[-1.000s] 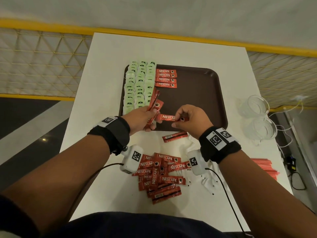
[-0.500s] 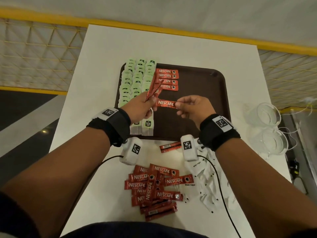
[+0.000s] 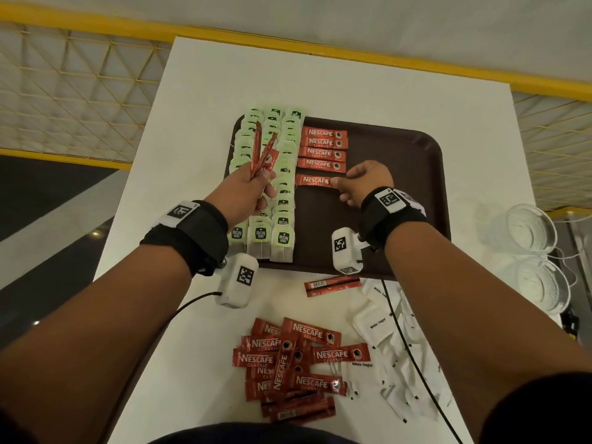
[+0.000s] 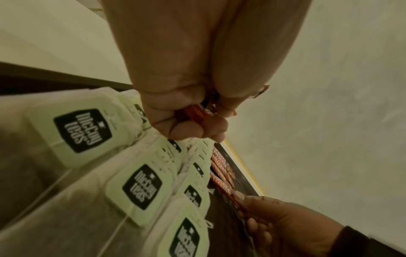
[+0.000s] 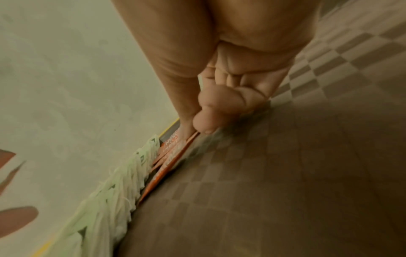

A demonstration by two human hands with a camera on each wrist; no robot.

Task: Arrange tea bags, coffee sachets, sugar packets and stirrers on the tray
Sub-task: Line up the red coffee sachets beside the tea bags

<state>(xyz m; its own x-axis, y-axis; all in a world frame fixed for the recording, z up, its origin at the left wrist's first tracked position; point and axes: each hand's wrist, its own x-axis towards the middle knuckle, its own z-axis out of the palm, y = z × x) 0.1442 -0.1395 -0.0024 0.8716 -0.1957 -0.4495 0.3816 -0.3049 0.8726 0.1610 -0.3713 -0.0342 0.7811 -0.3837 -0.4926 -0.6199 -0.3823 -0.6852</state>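
A brown tray (image 3: 397, 174) holds three columns of green-tagged tea bags (image 3: 282, 216) and a column of red coffee sachets (image 3: 323, 148). My right hand (image 3: 339, 184) pinches the right end of one more sachet (image 3: 314, 181), which lies low on the tray just under that column. In the right wrist view, thumb and finger (image 5: 203, 125) meet on the sachet's edge (image 5: 175, 153). My left hand (image 3: 259, 179) grips a fanned bundle of sachets (image 3: 262, 152) above the tea bags. Its fingers (image 4: 175, 121) curl round them.
Near the table's front edge lies a loose pile of coffee sachets (image 3: 298, 363), with white sugar packets (image 3: 381, 341) to its right. One sachet (image 3: 331, 285) lies alone just below the tray. Two clear plastic cups (image 3: 528, 232) stand at the right edge.
Both hands moved forward over the tray. The right hand carried its sachet down to just under the column. The left hand lifted its bundle further over the tea bags.
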